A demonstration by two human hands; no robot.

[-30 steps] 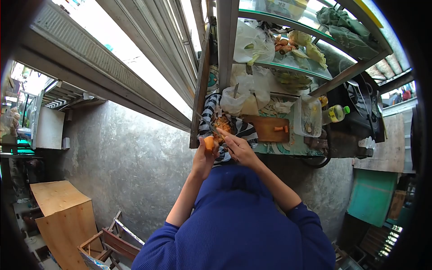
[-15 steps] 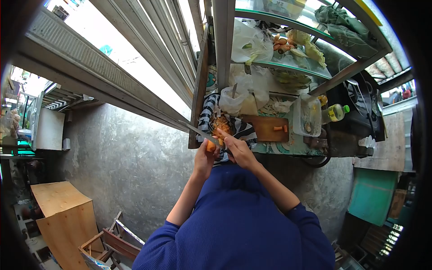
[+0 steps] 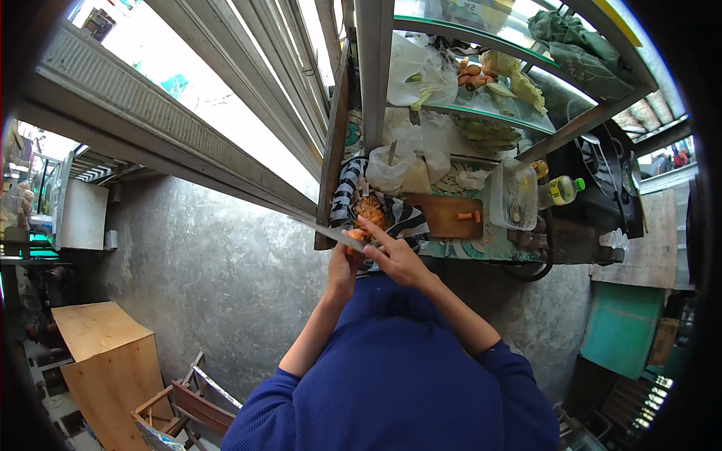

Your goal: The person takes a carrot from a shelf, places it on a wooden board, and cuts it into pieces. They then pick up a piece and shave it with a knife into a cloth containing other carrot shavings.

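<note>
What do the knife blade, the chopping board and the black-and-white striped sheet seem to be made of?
Knife blade: probably steel, from its pale grey, metallic look. Chopping board: likely wood, smooth and warm brown, though no grain shows clearly. Striped sheet: perhaps thin plastic, as it crumples in creases; cloth remains possible.

The knife (image 3: pixel 338 237) has swung lower across the carrot (image 3: pixel 356 234).

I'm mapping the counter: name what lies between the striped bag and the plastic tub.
In the head view, a cutting board bearing orange pieces lies between the striped bag and the plastic tub.
</note>
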